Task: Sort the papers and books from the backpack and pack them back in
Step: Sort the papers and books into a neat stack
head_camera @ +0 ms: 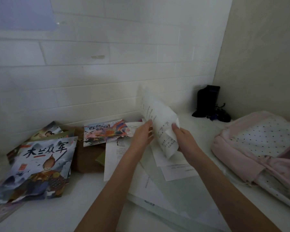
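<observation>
My right hand (185, 139) grips a curled white printed sheet (159, 123) and holds it upright above the desk. My left hand (141, 136) touches that sheet's left edge with straight fingers. Beneath them several loose white papers (174, 169) lie spread on the white desk (90, 198). At the left lies a stack of picture books with a warrior cover (38, 166) on top. A colourful bird-cover book (105, 131) rests further back. The pink backpack (258, 151) lies on its side at the right, its opening facing right.
A brown book or folder (89, 158) sits between the book stacks. A black pouch with cords (208, 102) stands in the back right corner. White brick-pattern wall runs behind the desk, a plain wall closes the right side.
</observation>
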Available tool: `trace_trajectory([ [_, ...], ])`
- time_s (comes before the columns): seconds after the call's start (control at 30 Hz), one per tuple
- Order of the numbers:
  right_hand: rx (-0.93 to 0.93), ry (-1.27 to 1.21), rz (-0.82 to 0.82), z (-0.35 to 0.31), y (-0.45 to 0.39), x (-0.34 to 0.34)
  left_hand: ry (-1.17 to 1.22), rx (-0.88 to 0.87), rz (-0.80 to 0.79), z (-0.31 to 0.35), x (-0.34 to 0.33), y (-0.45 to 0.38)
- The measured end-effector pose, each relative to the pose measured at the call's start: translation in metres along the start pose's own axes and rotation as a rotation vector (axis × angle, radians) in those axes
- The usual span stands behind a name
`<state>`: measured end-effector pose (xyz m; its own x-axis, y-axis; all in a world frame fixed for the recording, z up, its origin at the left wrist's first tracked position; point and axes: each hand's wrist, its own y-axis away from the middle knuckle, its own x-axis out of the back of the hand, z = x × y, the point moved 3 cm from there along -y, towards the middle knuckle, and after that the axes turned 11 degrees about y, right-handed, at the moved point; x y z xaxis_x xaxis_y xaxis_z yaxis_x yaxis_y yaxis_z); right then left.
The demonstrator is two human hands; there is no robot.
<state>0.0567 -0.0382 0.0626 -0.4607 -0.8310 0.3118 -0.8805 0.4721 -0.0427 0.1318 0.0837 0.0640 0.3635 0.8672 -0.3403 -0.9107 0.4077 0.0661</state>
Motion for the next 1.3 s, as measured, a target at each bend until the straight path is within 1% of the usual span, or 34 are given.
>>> trace_trajectory([
  [0.07,-0.012,-0.114,0.011,0.004,0.000,0.004,-0.429,-0.203,0.090,-0.004,0.000,-0.004],
  [0.1,-0.004,-0.160,0.030,0.005,-0.001,0.007,-0.589,-0.292,0.127,-0.007,0.001,-0.007],
  [0.13,-0.001,-0.250,0.046,0.008,-0.002,0.009,-0.634,-0.311,0.128,-0.010,0.001,-0.009],
  [0.17,-0.004,-0.400,0.048,0.010,-0.003,0.011,-0.568,-0.283,0.113,-0.013,0.000,-0.011],
  [0.23,-0.053,-0.802,-0.012,0.016,-0.006,0.017,-0.429,-0.216,0.079,-0.014,-0.008,-0.015],
  [0.27,-0.088,-1.002,-0.048,0.021,-0.008,0.020,-0.434,-0.228,0.063,-0.014,-0.013,-0.017],
  [0.3,-0.119,-1.149,-0.075,0.025,-0.010,0.025,-0.420,-0.235,0.049,-0.014,-0.019,-0.019],
  [0.33,-0.131,-1.218,-0.097,0.029,-0.010,0.029,-0.368,-0.199,0.041,-0.015,-0.024,-0.022],
  [0.37,-0.122,-1.223,-0.105,0.032,-0.012,0.032,-0.247,-0.102,0.014,-0.016,-0.029,-0.025],
  [0.4,-0.104,-1.176,-0.089,0.035,-0.014,0.034,-0.069,0.036,-0.043,-0.020,-0.036,-0.025],
  [0.43,-0.078,-1.067,-0.038,0.040,-0.017,0.037,0.103,0.166,-0.119,-0.025,-0.041,-0.025],
  [0.47,-0.057,-0.899,0.050,0.044,-0.018,0.039,0.251,0.269,-0.187,-0.031,-0.045,-0.023],
  [0.5,-0.027,-0.708,0.142,0.048,-0.018,0.043,0.334,0.325,-0.230,-0.037,-0.046,-0.023],
  [0.57,0.051,-0.376,0.285,0.053,-0.018,0.048,0.409,0.331,-0.209,-0.047,-0.045,-0.026],
  [0.63,0.108,-0.124,0.426,0.057,-0.018,0.054,0.475,0.277,-0.136,-0.050,-0.036,-0.031],
  [0.7,0.200,0.108,0.519,0.058,-0.017,0.056,0.470,0.173,-0.068,-0.045,-0.024,-0.036],
  [0.73,0.265,0.205,0.531,0.056,-0.015,0.054,0.411,0.095,-0.027,-0.041,-0.018,-0.037],
  [0.77,0.335,0.281,0.503,0.052,-0.013,0.050,0.297,0.005,0.041,-0.038,-0.011,-0.038],
  [0.83,0.452,0.436,0.358,0.042,-0.009,0.037,-0.008,-0.209,0.224,-0.029,0.001,-0.037],
  [0.87,0.479,0.528,0.287,0.041,-0.007,0.029,-0.123,-0.309,0.314,-0.025,0.005,-0.035],
  [0.9,0.467,0.607,0.229,0.042,-0.005,0.023,-0.181,-0.394,0.377,-0.020,0.007,-0.032],
  [0.93,0.403,0.666,0.169,0.045,-0.005,0.018,-0.223,-0.470,0.425,-0.015,0.008,-0.029],
  [1.0,0.185,0.782,-0.024,0.058,-0.008,0.012,-0.312,-0.598,0.494,-0.007,0.009,-0.024],
  [1.03,0.105,0.895,-0.130,0.066,-0.009,0.011,-0.335,-0.650,0.495,-0.005,0.010,-0.022],
  [1.07,0.074,1.015,-0.203,0.073,-0.008,0.009,-0.353,-0.688,0.478,-0.004,0.011,-0.020],
  [1.1,0.077,1.086,-0.227,0.076,-0.008,0.009,-0.376,-0.708,0.461,-0.004,0.012,-0.018],
  [1.17,0.108,1.058,-0.168,0.075,-0.008,0.010,-0.415,-0.731,0.447,-0.002,0.013,-0.015],
  [1.23,0.116,0.928,-0.083,0.072,-0.008,0.012,-0.437,-0.789,0.469,0.003,0.013,-0.011],
  [1.3,0.115,0.778,0.063,0.070,-0.006,0.022,-0.445,-0.842,0.514,0.008,0.013,-0.008],
])
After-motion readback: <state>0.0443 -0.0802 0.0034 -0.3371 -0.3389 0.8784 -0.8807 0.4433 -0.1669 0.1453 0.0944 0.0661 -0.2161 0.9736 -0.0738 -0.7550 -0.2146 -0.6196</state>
